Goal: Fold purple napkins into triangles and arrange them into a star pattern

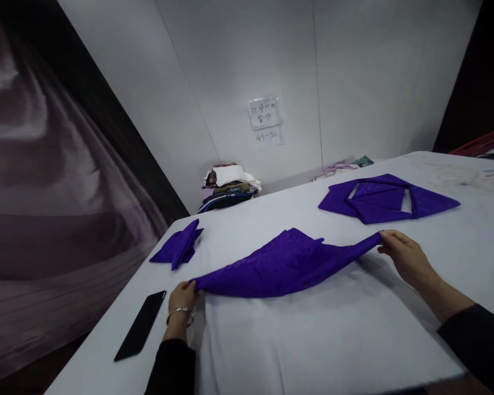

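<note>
A purple cloth napkin point(271, 266) stretches between my two hands above the white tabletop, its near edge sagging and its far side folded to a peak. My left hand point(182, 300), with a bracelet at the wrist, pinches the left corner. At the right corner, my right hand point(404, 257) pinches the cloth between thumb and fingers, a little higher than the left. Another folded purple napkin point(181, 244) lies at the left edge of the table. Farther back on the right is a third purple piece point(432, 202), folded flat with gaps in its middle.
A black phone-like slab point(140, 326) lies on the white table point(313, 340) left of my left hand. Stacked clothes point(229, 186) and more fabric point(337, 169) sit beyond the far edge. Handwritten paper signs point(265, 115) hang on the wall. A draped curtain point(45, 192) fills the left.
</note>
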`<action>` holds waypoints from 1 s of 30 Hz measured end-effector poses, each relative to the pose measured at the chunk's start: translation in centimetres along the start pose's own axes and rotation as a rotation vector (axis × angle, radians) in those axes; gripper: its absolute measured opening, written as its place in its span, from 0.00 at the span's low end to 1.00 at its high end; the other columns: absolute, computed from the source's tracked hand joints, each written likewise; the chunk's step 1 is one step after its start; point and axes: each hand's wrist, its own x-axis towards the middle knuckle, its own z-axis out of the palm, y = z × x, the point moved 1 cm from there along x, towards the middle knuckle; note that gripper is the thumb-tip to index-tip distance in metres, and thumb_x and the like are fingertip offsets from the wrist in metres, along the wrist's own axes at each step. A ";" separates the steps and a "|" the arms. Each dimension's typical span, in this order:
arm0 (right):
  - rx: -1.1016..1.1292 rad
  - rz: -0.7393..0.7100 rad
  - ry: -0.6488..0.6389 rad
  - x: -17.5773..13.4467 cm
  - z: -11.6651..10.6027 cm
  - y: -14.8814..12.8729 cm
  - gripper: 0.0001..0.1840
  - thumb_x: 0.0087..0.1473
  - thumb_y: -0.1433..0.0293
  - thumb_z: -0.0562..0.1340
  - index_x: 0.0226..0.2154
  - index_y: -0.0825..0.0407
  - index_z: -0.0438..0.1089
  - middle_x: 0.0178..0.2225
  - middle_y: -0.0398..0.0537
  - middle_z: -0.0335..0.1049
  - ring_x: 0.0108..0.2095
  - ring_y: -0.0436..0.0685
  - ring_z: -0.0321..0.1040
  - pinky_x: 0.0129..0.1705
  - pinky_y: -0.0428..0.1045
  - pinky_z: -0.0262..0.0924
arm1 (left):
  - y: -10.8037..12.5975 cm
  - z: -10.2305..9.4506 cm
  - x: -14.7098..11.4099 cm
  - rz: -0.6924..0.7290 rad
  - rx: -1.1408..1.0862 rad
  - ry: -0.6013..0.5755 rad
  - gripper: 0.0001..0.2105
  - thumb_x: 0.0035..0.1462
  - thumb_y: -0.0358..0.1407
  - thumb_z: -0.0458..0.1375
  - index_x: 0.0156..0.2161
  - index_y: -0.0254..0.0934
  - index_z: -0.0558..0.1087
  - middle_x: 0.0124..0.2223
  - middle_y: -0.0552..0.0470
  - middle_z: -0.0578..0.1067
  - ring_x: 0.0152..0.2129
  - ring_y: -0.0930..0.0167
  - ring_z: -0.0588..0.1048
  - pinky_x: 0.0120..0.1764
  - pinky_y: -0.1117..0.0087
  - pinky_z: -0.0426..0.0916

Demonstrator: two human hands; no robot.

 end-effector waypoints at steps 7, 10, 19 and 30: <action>0.268 0.160 -0.272 -1.6 0.1 -0.5 0.10 0.46 0.59 0.63 0.23 0.48 0.68 0.25 0.44 0.67 0.28 0.55 0.64 0.32 0.50 0.62 | 3.1 2.6 -1.3 0.235 0.404 -0.119 0.11 0.52 0.42 0.51 0.29 0.38 0.71 0.35 0.44 0.75 0.38 0.60 0.72 0.42 0.61 0.62; 0.216 0.233 -0.316 -2.2 0.6 -0.2 0.12 0.47 0.57 0.62 0.24 0.48 0.68 0.24 0.45 0.68 0.27 0.56 0.64 0.30 0.50 0.62 | 6.2 7.3 -2.3 0.407 0.456 -0.232 0.13 0.55 0.43 0.49 0.37 0.39 0.72 0.43 0.47 0.74 0.42 0.66 0.71 0.45 0.67 0.60; -0.021 0.310 -0.348 -3.2 -0.6 0.9 0.17 0.40 0.60 0.67 0.34 0.49 0.72 0.34 0.48 0.74 0.33 0.60 0.68 0.34 0.51 0.65 | 8.6 16.4 -4.1 0.507 0.547 -0.388 0.09 0.51 0.38 0.57 0.37 0.37 0.73 0.40 0.44 0.75 0.41 0.64 0.71 0.42 0.67 0.61; -0.084 0.191 -0.485 -4.0 -0.8 -0.1 0.12 0.37 0.60 0.68 0.28 0.48 0.76 0.28 0.48 0.74 0.37 0.66 0.68 0.46 0.58 0.61 | 8.4 9.1 -3.9 0.505 0.124 -0.161 0.07 0.54 0.37 0.49 0.33 0.38 0.68 0.37 0.50 0.73 0.37 0.69 0.71 0.43 0.69 0.63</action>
